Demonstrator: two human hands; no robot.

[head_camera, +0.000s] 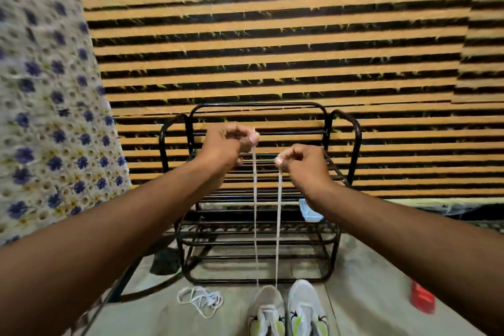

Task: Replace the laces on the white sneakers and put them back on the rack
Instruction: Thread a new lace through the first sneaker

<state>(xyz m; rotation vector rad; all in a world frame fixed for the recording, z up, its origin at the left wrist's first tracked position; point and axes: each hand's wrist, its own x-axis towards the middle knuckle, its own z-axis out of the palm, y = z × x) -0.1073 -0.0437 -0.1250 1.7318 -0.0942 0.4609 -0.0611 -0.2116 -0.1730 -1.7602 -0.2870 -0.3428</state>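
Observation:
Two white sneakers stand side by side on the floor at the bottom middle, the left sneaker and the right sneaker. A white lace runs up in two taut strands from the left sneaker's toe end. My left hand pinches the end of one strand, and my right hand pinches the end of the other. Both hands are raised in front of the black metal shoe rack. A second loose white lace lies coiled on the floor left of the sneakers.
An orange and black striped wall stands behind the rack. A flower-patterned cloth hangs at the left. A small pale blue object sits at the rack's right side. A red object lies on the floor at the right.

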